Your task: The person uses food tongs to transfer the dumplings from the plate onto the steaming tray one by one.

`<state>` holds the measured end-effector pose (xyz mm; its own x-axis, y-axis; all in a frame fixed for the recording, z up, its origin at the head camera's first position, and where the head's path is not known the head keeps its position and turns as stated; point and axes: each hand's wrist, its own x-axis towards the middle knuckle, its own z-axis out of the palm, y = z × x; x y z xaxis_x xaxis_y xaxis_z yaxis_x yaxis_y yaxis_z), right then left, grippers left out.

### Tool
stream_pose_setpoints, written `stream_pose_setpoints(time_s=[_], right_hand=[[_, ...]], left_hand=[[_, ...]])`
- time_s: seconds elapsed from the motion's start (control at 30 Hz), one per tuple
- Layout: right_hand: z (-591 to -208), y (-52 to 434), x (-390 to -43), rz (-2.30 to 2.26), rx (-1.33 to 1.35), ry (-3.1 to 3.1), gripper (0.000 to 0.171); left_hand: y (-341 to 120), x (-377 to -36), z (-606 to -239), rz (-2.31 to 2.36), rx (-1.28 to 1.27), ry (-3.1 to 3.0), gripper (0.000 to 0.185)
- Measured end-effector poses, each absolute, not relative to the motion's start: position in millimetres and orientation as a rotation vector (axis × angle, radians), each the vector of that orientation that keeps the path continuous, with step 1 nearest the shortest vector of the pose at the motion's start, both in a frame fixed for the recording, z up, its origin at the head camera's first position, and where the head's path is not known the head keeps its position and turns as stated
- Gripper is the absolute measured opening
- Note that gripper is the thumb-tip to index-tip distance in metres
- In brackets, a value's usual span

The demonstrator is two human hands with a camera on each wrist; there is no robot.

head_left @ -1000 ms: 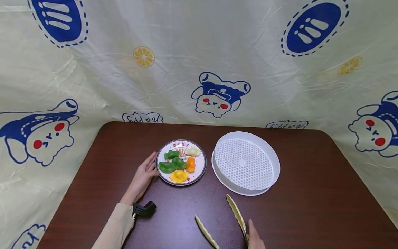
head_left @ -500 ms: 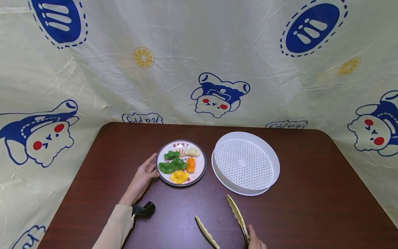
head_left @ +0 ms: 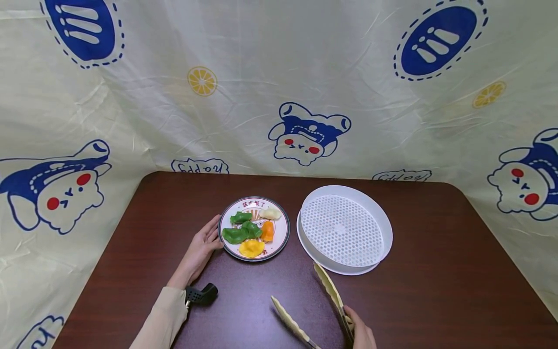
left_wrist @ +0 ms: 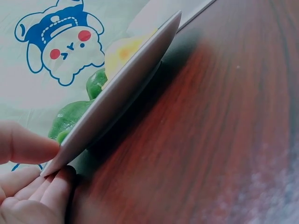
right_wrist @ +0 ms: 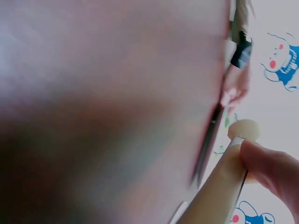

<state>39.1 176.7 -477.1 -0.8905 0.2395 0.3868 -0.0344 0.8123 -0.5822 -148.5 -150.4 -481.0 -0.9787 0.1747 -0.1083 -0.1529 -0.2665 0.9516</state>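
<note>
My left hand (head_left: 202, 251) pinches the left rim of a round plate (head_left: 284, 228), with the thumb on top and the fingers underneath in the left wrist view. Glossy, dumpling-like pieces lie on the plate: several green ones (head_left: 235, 235), a yellow one (head_left: 251, 248), an orange one (head_left: 267, 230) and a whitish one (head_left: 270, 213). At the bottom of the head view my right hand (head_left: 361, 330) grips a pair of tongs (head_left: 330, 288) with pale yellow, wavy-edged arms. The arms stand apart with nothing between them; the lower end of the tongs is cut off.
A white round steamer tray (head_left: 342, 230) with a perforated bottom stands right of the plate, slightly off-centre on a white base (head_left: 322, 264). The dark brown table (head_left: 444, 271) extends to the right. Behind it hangs a printed sheet (head_left: 244, 121).
My right hand and the tongs have moved a little forward, bringing the right arm's tip near the white base. The left hand, plate and steamer tray stay where they were.
</note>
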Motion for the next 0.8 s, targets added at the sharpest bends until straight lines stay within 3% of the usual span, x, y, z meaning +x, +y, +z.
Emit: stream_pose_setpoints(time_s=[0.17,0.53,0.8], right_hand=[[-448,181,27,0.845,-0.008,-2.712,0.102],[-418,179,-3,0.891,0.173,-2.699,0.099],[-405,168,-24,1.051,0.071,-2.797,0.097]], left_hand=[[-150,-148,-480,2.351,0.026,1.753,0.077],[-150,-146,-479,2.353,0.031,1.774,0.077],[-150,-148,-478,2.345,0.020,1.774,0.076]])
